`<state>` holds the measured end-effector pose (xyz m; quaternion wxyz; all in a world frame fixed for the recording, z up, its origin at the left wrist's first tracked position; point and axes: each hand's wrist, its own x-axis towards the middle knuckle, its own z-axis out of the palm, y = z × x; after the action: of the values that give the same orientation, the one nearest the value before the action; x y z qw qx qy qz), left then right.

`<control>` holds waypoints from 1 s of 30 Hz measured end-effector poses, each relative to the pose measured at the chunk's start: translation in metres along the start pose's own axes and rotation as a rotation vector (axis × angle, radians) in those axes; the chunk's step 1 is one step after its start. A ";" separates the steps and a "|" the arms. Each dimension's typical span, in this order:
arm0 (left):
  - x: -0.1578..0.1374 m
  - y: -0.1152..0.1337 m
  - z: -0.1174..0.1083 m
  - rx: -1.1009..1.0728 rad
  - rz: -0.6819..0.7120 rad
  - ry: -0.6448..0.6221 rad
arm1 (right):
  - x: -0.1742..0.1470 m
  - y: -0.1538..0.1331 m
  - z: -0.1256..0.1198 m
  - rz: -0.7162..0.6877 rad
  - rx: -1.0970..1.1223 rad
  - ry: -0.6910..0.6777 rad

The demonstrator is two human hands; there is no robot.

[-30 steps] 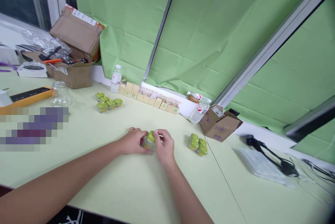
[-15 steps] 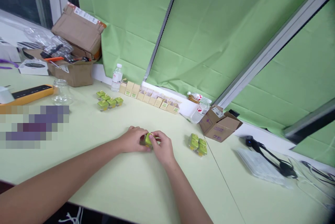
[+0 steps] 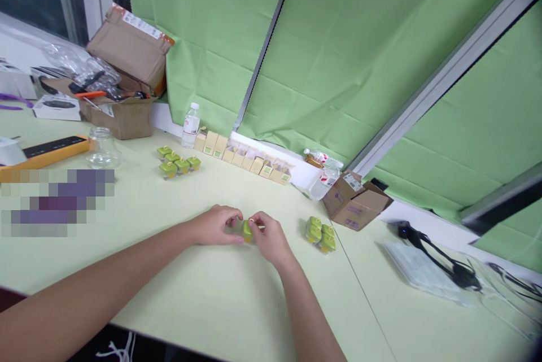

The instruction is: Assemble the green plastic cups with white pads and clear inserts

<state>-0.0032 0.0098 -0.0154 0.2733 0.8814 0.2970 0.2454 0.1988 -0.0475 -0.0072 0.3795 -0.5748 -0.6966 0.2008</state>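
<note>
My right hand [image 3: 269,238] pinches a small clear container with a green lid [image 3: 248,230] by its top, just above the table [image 3: 203,288]. To its left, my left hand [image 3: 218,225] is open, thumb and fingers curved apart and the fingertips close to the container's left side. Whether they touch it I cannot tell. On the right stands a tight cluster of similar green-lidded containers [image 3: 320,234] with yellowish contents. Another group of these containers [image 3: 178,163] stands farther back on the left.
A row of small cream boxes [image 3: 241,156] lines the back edge, beside a water bottle [image 3: 191,126]. Lying bottles [image 3: 324,178] and a cardboard box [image 3: 354,201] are at back right. A glass jar [image 3: 103,149], power strip [image 3: 55,150] and packed carton [image 3: 127,116] occupy the left.
The green-lidded container has moved slightly right with my right hand. My left hand's fingers have opened from around it, leaving a gap between thumb and fingers.
</note>
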 end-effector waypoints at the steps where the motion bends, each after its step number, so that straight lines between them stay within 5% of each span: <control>1: 0.000 -0.001 -0.001 -0.011 -0.008 0.001 | 0.000 0.003 -0.008 0.006 -0.071 0.017; 6: -0.002 -0.007 -0.003 -0.023 -0.051 -0.004 | 0.004 0.024 -0.047 0.106 -0.672 0.186; 11: -0.004 -0.007 -0.003 -0.024 -0.039 -0.028 | 0.008 0.043 -0.072 0.247 -0.927 0.254; 21: -0.002 -0.002 -0.008 -0.048 -0.014 -0.028 | 0.048 0.074 -0.126 0.398 -0.989 0.101; 30: -0.002 -0.004 -0.010 -0.041 -0.010 -0.041 | 0.052 0.087 -0.140 0.487 -0.971 0.093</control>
<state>-0.0122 0.0146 -0.0116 0.2988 0.8789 0.2906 0.2320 0.3591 0.0029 0.0345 0.0435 -0.8369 -0.5385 -0.0875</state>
